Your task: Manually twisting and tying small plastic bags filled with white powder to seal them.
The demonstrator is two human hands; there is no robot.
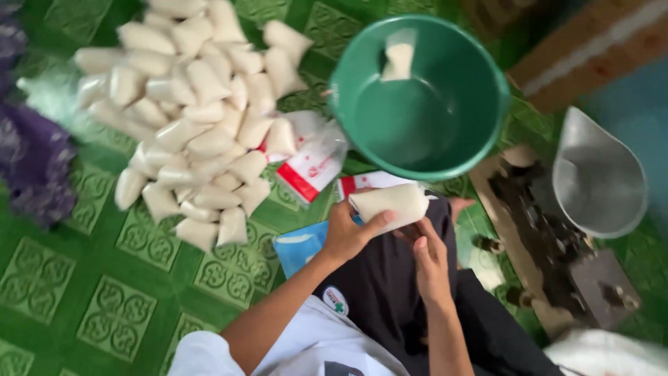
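I see open green mat [104,292] to my left. Ahead, the pile of filled bags [195,118] and the green bucket [417,97] block passage; the scale [577,230] obstructs the right side.

Filled white packet [390,203], tilted, in hand

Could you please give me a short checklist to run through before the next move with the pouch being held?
1. Left hand grips the filled pouch: ok.
2. Right hand touches the pouch's end: ok.
3. Pouch sealed: cannot tell.
4. Green bucket within reach, upright: ok.
5. Room beside the pile of filled pouches on the green mat: ok.
6. Scale with metal scoop steady: cannot tell.
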